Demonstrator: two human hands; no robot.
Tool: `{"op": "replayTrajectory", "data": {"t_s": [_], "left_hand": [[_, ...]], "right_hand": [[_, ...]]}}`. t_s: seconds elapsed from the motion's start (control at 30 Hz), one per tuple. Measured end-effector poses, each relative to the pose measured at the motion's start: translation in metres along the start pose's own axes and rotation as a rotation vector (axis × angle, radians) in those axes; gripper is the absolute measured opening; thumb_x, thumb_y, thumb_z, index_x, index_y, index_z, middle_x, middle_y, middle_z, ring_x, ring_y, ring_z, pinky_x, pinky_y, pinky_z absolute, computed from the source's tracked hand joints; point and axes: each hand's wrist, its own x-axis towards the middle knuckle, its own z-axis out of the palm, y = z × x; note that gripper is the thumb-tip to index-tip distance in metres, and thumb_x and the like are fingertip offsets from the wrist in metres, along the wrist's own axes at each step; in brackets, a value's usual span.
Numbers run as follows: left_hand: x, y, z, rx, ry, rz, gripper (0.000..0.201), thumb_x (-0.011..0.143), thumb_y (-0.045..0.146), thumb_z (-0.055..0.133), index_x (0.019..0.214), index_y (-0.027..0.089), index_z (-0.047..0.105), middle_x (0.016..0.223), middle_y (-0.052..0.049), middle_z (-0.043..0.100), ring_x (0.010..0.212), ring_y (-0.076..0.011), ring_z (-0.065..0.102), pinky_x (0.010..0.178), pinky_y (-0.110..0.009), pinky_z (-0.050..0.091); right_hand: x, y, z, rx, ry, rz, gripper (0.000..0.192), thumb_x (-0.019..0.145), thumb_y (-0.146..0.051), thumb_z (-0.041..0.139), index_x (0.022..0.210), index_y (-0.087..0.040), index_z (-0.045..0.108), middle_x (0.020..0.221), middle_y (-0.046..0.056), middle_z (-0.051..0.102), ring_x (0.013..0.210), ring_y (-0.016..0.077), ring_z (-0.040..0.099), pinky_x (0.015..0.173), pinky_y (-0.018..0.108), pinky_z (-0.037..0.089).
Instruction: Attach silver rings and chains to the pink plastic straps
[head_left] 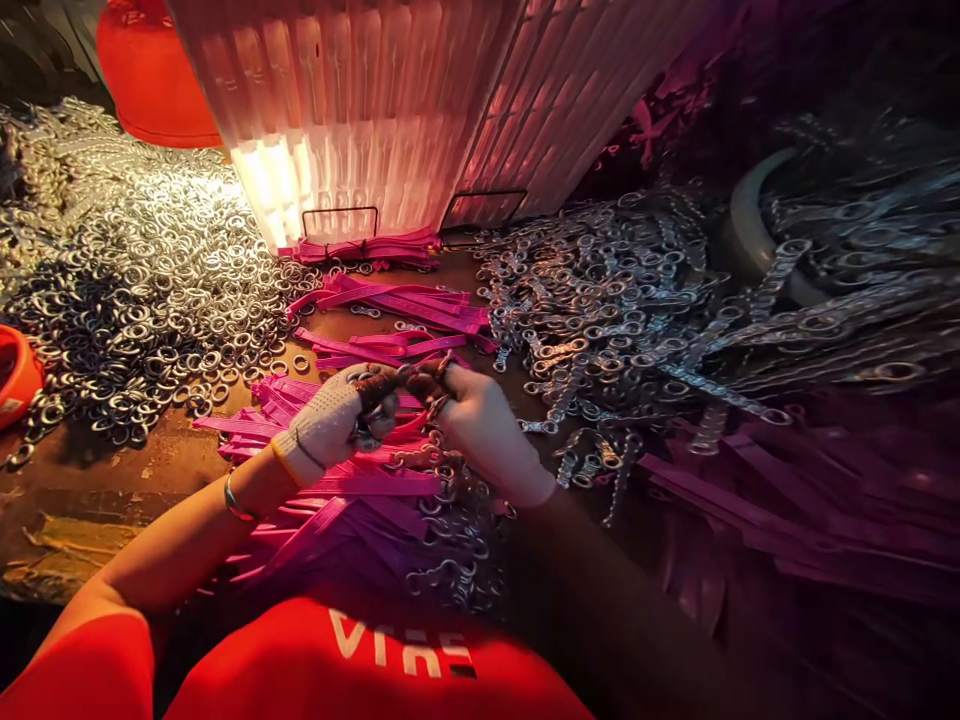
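My left hand (334,418), in a pale knit glove with dark fingertips, is closed in front of me. Metal rings (367,432) show at its curled fingers. My right hand (486,425), in a similar light glove, meets it fingertip to fingertip; its fingers are pinched, and what lies between them is too small and dark to make out. Beneath both hands spread flat pink straps (330,510), loosely bunched. Twisted metal chain pieces with ring ends (450,580) lie just below my right hand.
A large heap of metal rings (187,270) covers the left. Chain pieces (592,290) pile up on the right, beside a curved pale rim (754,215). A white ribbed panel (360,110) stands at the back. Red containers (154,75) and more pink straps (810,520) flank the work.
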Motion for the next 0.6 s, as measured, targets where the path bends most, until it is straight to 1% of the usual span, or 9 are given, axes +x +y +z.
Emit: {"op": "replayTrajectory", "data": {"t_s": [0.07,0.13,0.23,0.33,0.4,0.43,0.47,0.53,0.6], "left_hand": [[0.011,0.012,-0.009,-0.102,-0.013,-0.051,0.027,0.079,0.034,0.076,0.08,0.016,0.056,0.057,0.005,0.052,0.036,-0.0044,0.041,0.029,-0.011,0.023],[0.022,0.023,-0.019,-0.186,-0.027,-0.105,0.029,0.082,0.04,0.073,0.088,0.015,0.06,0.062,0.001,0.058,0.041,-0.0075,0.051,0.029,-0.011,0.025],[0.042,0.032,-0.023,-0.204,-0.077,-0.173,0.034,0.088,0.045,0.065,0.098,0.013,0.064,0.07,-0.006,0.065,0.049,-0.0124,0.06,0.031,-0.013,0.029],[0.068,0.032,-0.011,-0.055,-0.062,-0.188,0.022,0.09,0.032,0.063,0.095,0.011,0.066,0.059,-0.001,0.058,0.041,-0.0078,0.05,0.032,-0.012,0.023],[0.086,0.03,0.0,0.193,-0.019,-0.143,0.015,0.089,0.024,0.063,0.091,0.01,0.069,0.052,0.002,0.051,0.038,-0.006,0.042,0.034,-0.014,0.023],[0.093,0.029,0.004,0.374,0.014,-0.099,0.014,0.088,0.022,0.062,0.089,0.01,0.07,0.049,0.003,0.049,0.037,-0.0062,0.04,0.035,-0.015,0.024],[0.1,0.029,0.009,0.606,0.053,-0.042,0.014,0.088,0.02,0.061,0.087,0.011,0.072,0.048,0.003,0.048,0.038,-0.0069,0.039,0.037,-0.017,0.027],[0.11,0.029,0.016,1.107,0.133,0.085,0.014,0.086,0.017,0.06,0.083,0.011,0.074,0.049,0.001,0.051,0.044,-0.0101,0.047,0.046,-0.02,0.038],[0.118,0.026,0.024,1.457,0.184,0.183,0.012,0.081,0.012,0.063,0.079,0.01,0.074,0.058,-0.003,0.058,0.062,-0.0161,0.059,0.061,-0.024,0.047]], "right_hand": [[0.014,0.023,-0.01,-0.046,0.126,0.058,0.027,0.09,-0.034,0.05,0.089,-0.017,0.071,0.075,0.005,0.069,0.073,0.0205,0.058,0.067,0.029,0.042],[0.023,0.046,-0.017,-0.138,0.191,0.107,0.021,0.086,-0.029,0.053,0.086,-0.018,0.071,0.078,0.007,0.07,0.076,0.0221,0.059,0.071,0.031,0.043],[0.023,0.068,-0.014,-0.166,0.134,0.116,0.02,0.086,-0.025,0.053,0.092,-0.019,0.071,0.084,0.009,0.072,0.081,0.0233,0.061,0.076,0.032,0.045],[0.014,0.071,0.0,-0.19,0.044,-0.027,0.023,0.084,-0.019,0.052,0.099,-0.017,0.07,0.102,0.012,0.072,0.095,0.025,0.062,0.085,0.035,0.046],[0.007,0.065,0.006,-0.252,-0.068,-0.161,0.026,0.079,-0.011,0.052,0.098,-0.015,0.069,0.115,0.016,0.068,0.108,0.0263,0.059,0.093,0.037,0.044],[0.003,0.062,0.008,-0.293,-0.143,-0.2,0.026,0.076,-0.008,0.052,0.095,-0.014,0.069,0.116,0.017,0.068,0.11,0.0265,0.059,0.094,0.037,0.044],[-0.001,0.058,0.008,-0.334,-0.215,-0.21,0.026,0.074,-0.005,0.05,0.091,-0.013,0.068,0.113,0.018,0.068,0.108,0.0261,0.059,0.093,0.037,0.044],[-0.01,0.052,0.006,-0.385,-0.32,-0.177,0.026,0.071,-0.003,0.048,0.085,-0.015,0.066,0.099,0.015,0.07,0.095,0.0238,0.06,0.086,0.034,0.044],[-0.018,0.05,0.002,-0.382,-0.351,-0.139,0.025,0.07,-0.002,0.047,0.082,-0.017,0.063,0.09,0.011,0.068,0.086,0.0217,0.059,0.078,0.031,0.043]]}}
